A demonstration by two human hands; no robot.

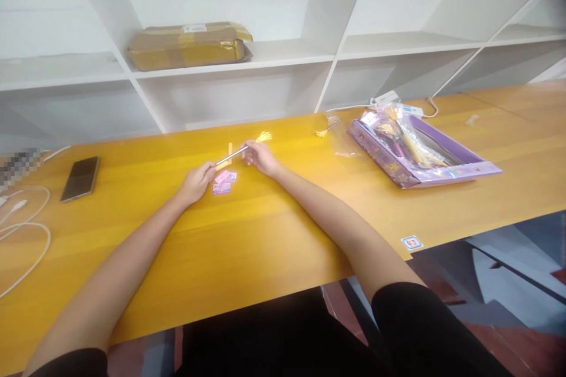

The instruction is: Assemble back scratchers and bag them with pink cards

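Observation:
A thin silvery rod [232, 155] with a yellow hand-shaped end [264, 136] is held between my two hands above the wooden table. My left hand [197, 182] is closed on the rod's lower left end. Closer to the yellow end, my right hand [259, 157] pinches the same rod. Below the rod, between my hands, several small purple and pink cards [222, 184] lie overlapping on the table. A pale yellow strip [230, 152] shows just behind the rod.
A purple open box [398, 168] with plastic-wrapped sticks stands at the right. Left of it lies another yellow-ended rod [327, 129]. A phone [80, 179] and white cables [42, 230] are at the left. A taped cardboard box [188, 48] rests on the shelf [292, 54].

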